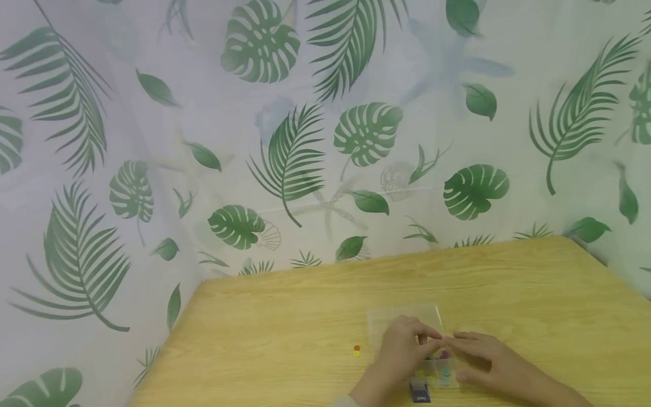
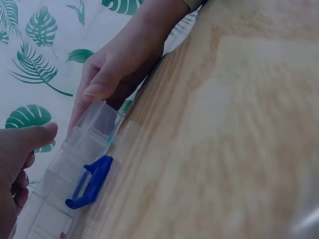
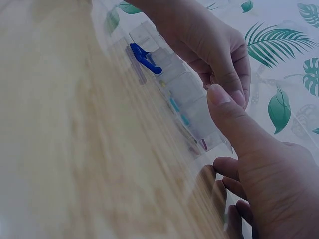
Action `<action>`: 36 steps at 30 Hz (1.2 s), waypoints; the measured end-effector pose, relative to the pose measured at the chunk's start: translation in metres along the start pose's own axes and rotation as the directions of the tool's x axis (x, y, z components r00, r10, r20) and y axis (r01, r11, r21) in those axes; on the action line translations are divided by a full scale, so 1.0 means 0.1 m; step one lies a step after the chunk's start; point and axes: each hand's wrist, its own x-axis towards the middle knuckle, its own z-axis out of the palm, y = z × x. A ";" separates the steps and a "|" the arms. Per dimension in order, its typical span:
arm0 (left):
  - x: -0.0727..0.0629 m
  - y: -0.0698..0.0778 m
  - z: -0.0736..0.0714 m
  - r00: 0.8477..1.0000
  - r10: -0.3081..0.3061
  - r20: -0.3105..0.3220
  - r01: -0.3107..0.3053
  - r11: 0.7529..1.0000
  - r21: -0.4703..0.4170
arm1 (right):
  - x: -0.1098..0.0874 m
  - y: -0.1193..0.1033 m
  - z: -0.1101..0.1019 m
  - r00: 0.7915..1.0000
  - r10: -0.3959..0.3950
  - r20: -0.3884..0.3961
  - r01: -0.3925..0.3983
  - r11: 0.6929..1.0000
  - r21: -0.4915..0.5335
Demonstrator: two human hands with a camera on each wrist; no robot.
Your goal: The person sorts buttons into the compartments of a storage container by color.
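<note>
A clear plastic compartment box (image 1: 378, 322) stands on the table with its lid raised and small coloured pieces inside. In the head view my left hand (image 1: 402, 347) is over the box, thumb and index tips close together. The right wrist view shows its other fingers curled; I cannot tell whether a small piece is between the tips. My right hand (image 1: 500, 362) lies along the box's right side, fingers extended and thumb apart, index tip right by the left fingertips. The box's blue latch (image 2: 92, 184) hangs at its front, also seen as the latch (image 3: 144, 59) in the right wrist view.
An orange round piece (image 1: 357, 347) and a yellow round piece (image 1: 356, 354) lie on the wooden table (image 1: 264, 328) left of the box. Behind the table hangs a white leaf-patterned cloth (image 1: 305, 186).
</note>
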 end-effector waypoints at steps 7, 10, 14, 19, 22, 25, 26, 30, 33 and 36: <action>0.00 0.01 -0.03 0.999 -0.027 0.039 0.026 1.000 0.014 | 0.02 -0.03 -0.01 1.000 -0.004 -0.002 0.004 1.000 0.002; 0.00 0.01 -0.04 0.996 -0.076 0.042 0.077 0.997 -0.019 | 0.02 -0.03 -0.02 1.000 0.014 0.011 -0.014 1.000 -0.003; -0.05 -0.06 -0.04 0.990 -0.132 0.054 0.136 0.987 -0.083 | 0.01 -0.03 -0.02 0.999 0.025 0.020 -0.025 1.000 -0.004; -0.13 -0.15 -0.13 0.987 -0.154 0.036 0.158 0.975 -0.158 | 0.01 -0.03 -0.02 0.999 0.038 0.022 -0.038 0.999 -0.003; -0.19 -0.18 -0.20 0.984 -0.177 0.019 0.178 0.965 -0.195 | 0.01 -0.03 -0.02 0.998 0.050 0.027 -0.050 0.999 -0.008; -0.25 -0.24 -0.26 0.971 -0.237 0.019 0.234 0.942 -0.240 | 0.01 -0.02 -0.02 0.998 0.055 0.028 -0.055 0.998 -0.004; -0.27 -0.27 -0.28 0.965 -0.260 0.022 0.257 0.933 -0.252 | 0.01 -0.02 -0.02 0.998 0.058 0.030 -0.058 0.998 -0.002; -0.38 -0.39 -0.36 0.938 -0.346 0.023 0.337 0.892 -0.302 | 0.01 -0.01 0.00 0.999 0.041 0.023 -0.041 0.999 -0.004; -0.45 -0.49 -0.42 0.909 -0.414 0.040 0.402 0.847 -0.348 | 0.01 0.00 0.00 0.999 0.027 0.017 -0.027 1.000 -0.010; -0.53 -0.58 -0.48 0.879 -0.471 0.075 0.463 0.803 -0.375 | 0.01 -0.01 0.00 0.999 0.037 0.021 -0.037 0.999 -0.014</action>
